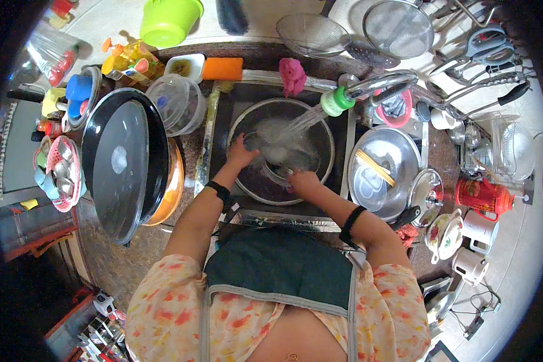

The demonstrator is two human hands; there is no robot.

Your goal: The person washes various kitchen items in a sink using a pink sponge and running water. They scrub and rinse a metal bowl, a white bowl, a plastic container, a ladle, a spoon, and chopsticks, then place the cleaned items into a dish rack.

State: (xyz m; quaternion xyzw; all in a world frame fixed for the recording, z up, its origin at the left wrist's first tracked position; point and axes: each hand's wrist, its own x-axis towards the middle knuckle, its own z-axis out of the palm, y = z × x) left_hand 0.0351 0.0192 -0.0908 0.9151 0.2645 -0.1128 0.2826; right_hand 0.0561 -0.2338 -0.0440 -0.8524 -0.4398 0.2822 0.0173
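Note:
Water runs from a tap with a green and white nozzle (337, 101) into a large round metal basin (331, 156), which stands in the sink (221, 108). Inside the basin, under the stream, is a round vessel (278, 174), partly hidden by splashing water. My left hand (242, 154) is at the basin's left side, its fingers spread close to the spray; whether they touch anything is unclear. My right hand (304, 184) is closed at the near right edge of the vessel, gripping its rim.
Left of the sink stand a big black pan (158, 181) with a glass lid and clear plastic containers (176, 106). To the right are a steel bowl (409, 149) holding chopsticks, a pot lid (427, 194) and a red thermos (484, 195). A pink cloth (292, 76) hangs over the back edge.

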